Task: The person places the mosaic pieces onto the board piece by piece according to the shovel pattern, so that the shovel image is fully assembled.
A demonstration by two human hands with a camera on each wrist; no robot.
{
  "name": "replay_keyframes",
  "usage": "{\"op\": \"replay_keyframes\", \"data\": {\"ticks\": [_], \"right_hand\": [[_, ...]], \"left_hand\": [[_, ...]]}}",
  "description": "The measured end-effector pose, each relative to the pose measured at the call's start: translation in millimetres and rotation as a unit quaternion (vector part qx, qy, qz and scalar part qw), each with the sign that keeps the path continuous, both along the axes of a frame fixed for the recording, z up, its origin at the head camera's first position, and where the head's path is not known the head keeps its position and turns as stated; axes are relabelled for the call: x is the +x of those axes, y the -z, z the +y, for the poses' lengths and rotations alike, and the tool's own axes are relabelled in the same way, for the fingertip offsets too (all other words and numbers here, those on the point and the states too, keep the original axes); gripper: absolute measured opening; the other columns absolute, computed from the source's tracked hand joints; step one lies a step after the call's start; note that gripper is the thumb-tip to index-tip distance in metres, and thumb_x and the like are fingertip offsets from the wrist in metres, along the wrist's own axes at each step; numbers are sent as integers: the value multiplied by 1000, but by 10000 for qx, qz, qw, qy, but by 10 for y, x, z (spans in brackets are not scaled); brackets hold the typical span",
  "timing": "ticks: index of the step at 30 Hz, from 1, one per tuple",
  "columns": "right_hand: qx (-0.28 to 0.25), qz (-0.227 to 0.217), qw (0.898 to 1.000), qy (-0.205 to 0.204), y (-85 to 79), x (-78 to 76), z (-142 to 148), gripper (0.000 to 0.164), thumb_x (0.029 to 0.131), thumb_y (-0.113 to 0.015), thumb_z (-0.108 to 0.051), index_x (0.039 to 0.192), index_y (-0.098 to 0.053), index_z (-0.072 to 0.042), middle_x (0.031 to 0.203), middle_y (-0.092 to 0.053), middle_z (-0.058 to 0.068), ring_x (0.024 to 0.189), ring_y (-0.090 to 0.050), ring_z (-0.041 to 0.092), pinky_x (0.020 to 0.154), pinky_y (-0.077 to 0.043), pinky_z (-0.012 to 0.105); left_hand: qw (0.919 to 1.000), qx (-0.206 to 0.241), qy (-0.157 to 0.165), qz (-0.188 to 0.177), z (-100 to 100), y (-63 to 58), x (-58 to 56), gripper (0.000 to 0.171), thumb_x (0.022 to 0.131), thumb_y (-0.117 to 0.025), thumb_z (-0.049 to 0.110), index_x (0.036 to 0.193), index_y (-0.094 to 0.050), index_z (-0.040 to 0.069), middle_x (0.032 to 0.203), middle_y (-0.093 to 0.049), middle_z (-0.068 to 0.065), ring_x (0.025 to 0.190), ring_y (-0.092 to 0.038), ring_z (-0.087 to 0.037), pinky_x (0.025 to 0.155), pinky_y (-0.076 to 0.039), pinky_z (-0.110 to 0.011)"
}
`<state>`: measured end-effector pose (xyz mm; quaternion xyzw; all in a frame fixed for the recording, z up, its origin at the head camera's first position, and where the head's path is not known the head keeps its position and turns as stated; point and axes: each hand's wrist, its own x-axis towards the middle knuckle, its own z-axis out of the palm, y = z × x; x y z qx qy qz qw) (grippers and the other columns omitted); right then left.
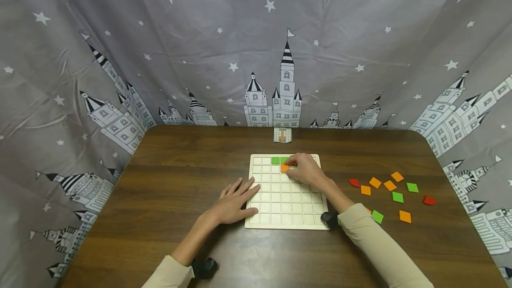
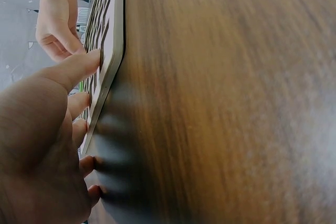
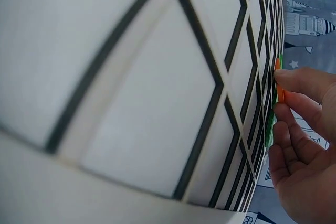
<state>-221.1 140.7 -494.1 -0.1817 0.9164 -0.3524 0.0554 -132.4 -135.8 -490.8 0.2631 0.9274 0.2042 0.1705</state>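
Observation:
A pale gridded board (image 1: 276,208) lies on the brown table. My right hand (image 1: 306,170) pinches an orange square tile (image 1: 284,168) over the grid's second row, just below two green tiles (image 1: 275,160) in the top row. In the right wrist view the thumb and fingers hold the orange tile (image 3: 279,81) close against the board's surface. My left hand (image 1: 234,201) rests with fingers spread on the board's left edge. The left wrist view has the thumb and fingertips of that hand (image 2: 47,124) touching the rim.
Right of the board lie several loose tiles: orange ones (image 1: 375,182), green ones (image 1: 412,187) and red rounded pieces (image 1: 430,200). A small printed card (image 1: 282,135) sits at the table's back edge, against a grey castle-print curtain (image 1: 224,48).

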Motion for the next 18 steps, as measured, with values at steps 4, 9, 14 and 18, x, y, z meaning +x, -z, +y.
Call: {"op": "replay_keyframes", "data": {"ticks": [4, 9, 14, 18], "right_hand": [[49, 8, 10000, -10, -11, 1, 11, 27, 80, -72, -4, 107, -77, -3, 105, -72, 8, 94, -64, 23, 81, -52, 39], [11, 14, 10000, -61, -18, 3, 15, 26, 80, -72, -3, 106, -77, -2, 103, -72, 8, 92, -63, 22, 80, -52, 38], [21, 43, 9999, -133, -6, 8, -9, 25, 81, -74, -3, 106, -77, -1, 101, -72, 8, 92, -64, 23, 81, -52, 38], [61, 67, 9999, -133, 0, 5, -20, 25, 82, -75, -4, 106, -77, -2, 100, -71, 8, 92, -64, 24, 80, -52, 39]], "left_hand": [[9999, 98, 27, 40, 0, 4, 5, 69, 100, -57, 43, 158, -33, 15, 164, -21, -10, 149, -10, -41, 111, -10, -66], [10000, 33, 23, 9, 1, 2, -3, 68, 100, -57, 44, 158, -33, 17, 165, -20, -8, 150, -9, -40, 112, -9, -66], [10000, -27, 14, -9, -3, 6, -6, 68, 100, -56, 45, 158, -33, 18, 165, -20, -7, 150, -9, -39, 112, -9, -66], [10000, -21, 16, -1, -9, 13, -9, 68, 100, -56, 45, 158, -33, 18, 165, -20, -8, 150, -9, -40, 112, -9, -66]]}}
